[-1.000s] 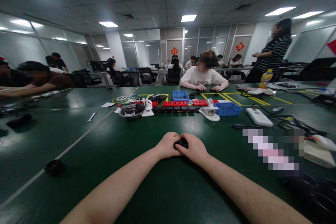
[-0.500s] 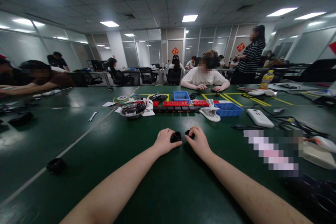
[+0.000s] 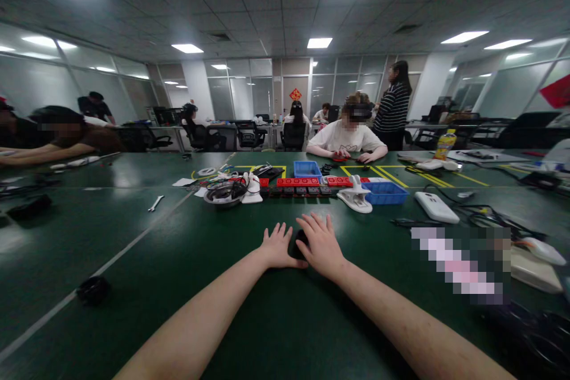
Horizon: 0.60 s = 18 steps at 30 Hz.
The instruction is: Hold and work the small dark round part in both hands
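Note:
My left hand (image 3: 276,245) and my right hand (image 3: 319,244) lie side by side on the green table (image 3: 187,261), both with fingers stretched flat. Between them, mostly covered, sits a small black round part (image 3: 297,243); both hands touch it or rest right against it. Whether a second black piece lies under my right palm I cannot see.
Ahead stand a row of red parts (image 3: 297,182), two blue bins (image 3: 384,193), a white clamp (image 3: 356,197), a metal bowl of cables (image 3: 221,193) and a white box (image 3: 435,206). A black ring (image 3: 92,290) lies left. Cables lie right. Other people sit around the table.
Earlier my hands pinched two small black pieces, apart half a second ago. Now the hands have come together and the fingers have flattened out over the black part. My view tilted up slightly.

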### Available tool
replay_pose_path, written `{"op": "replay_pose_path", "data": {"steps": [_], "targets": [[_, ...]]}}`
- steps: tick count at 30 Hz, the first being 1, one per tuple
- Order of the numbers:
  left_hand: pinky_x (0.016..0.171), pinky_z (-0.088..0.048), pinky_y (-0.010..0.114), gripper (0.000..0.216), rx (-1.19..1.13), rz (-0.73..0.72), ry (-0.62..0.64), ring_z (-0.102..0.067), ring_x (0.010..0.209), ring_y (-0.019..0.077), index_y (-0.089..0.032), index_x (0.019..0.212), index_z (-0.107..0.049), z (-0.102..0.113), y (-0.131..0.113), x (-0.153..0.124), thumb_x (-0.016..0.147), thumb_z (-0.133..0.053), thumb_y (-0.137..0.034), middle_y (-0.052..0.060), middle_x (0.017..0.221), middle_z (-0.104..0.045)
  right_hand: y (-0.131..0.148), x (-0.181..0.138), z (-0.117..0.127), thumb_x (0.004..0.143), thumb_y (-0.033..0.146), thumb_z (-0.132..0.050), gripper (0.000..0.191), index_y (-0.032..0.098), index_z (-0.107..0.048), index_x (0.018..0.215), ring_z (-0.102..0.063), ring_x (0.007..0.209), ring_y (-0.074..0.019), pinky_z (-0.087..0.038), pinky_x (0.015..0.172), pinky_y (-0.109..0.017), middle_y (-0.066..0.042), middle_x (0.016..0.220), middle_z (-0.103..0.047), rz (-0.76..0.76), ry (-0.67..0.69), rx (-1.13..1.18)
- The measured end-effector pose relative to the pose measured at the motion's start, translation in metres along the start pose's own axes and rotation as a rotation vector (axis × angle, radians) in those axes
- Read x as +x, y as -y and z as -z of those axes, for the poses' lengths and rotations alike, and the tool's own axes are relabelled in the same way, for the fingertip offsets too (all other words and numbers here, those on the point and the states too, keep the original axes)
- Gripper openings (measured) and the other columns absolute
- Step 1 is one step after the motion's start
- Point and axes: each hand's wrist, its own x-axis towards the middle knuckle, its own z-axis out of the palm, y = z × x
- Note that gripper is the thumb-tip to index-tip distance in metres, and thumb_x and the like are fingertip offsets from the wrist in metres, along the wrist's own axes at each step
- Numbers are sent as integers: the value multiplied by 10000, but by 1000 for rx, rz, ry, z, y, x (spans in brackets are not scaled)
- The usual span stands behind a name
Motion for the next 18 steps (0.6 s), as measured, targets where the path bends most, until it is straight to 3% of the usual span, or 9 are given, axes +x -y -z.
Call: {"op": "replay_pose_path", "data": {"steps": [2, 5, 8, 11, 15, 18], "targets": [[991, -51, 577, 1200, 3, -39, 85, 24, 1297, 349, -143, 1375, -73, 8, 6, -1, 464, -464, -819, 170, 1430, 0, 3, 12, -3, 792, 280, -483, 392, 195, -472, 1175, -293, 1222, -264, -87, 1020, -521, -82, 1226, -486, 46, 100, -63], [1023, -49, 514, 1173, -18, -119, 166, 20, 1306, 309, -187, 1377, -61, 20, 17, -4, 476, -511, -788, 135, 1436, 8, 3, 24, -3, 800, 237, -491, 230, 199, -590, 1004, -419, 1120, -234, -93, 1025, -500, -61, 1000, -617, 113, 262, -106], [1040, -48, 469, 1118, -34, -163, 199, 23, 1311, 277, -195, 1376, -75, 26, 24, -7, 521, -520, -760, 107, 1440, 14, 8, 15, 7, 792, 259, -522, 165, 187, -623, 901, -510, 961, -197, -231, 994, -423, -52, 864, -631, 141, 328, -66], [1040, -48, 466, 1104, -44, -164, 213, 35, 1312, 270, -197, 1377, -69, 27, 25, -7, 535, -514, -756, 99, 1439, 31, 22, -17, 28, 779, 274, -544, 177, 177, -614, 909, -523, 870, -184, -395, 844, -335, -53, 853, -614, 113, 358, 9], [1036, -30, 478, 1094, -50, -151, 223, 49, 1310, 275, -207, 1377, -40, 27, 23, -7, 552, -515, -745, 90, 1438, 50, 46, -78, 70, 773, 199, -531, 214, 207, -591, 979, -536, 849, -179, -456, 754, -302, -41, 911, -612, -7, 428, 129], [1037, -24, 479, 1069, -60, -159, 239, 57, 1307, 278, -216, 1377, -25, 27, 24, -8, 576, -499, -742, 78, 1436, 68, 47, -131, 99, 791, 198, -494, 303, 243, -553, 1085, -558, 888, -163, -482, 763, -263, -42, 999, -611, -63, 424, 227]]}}
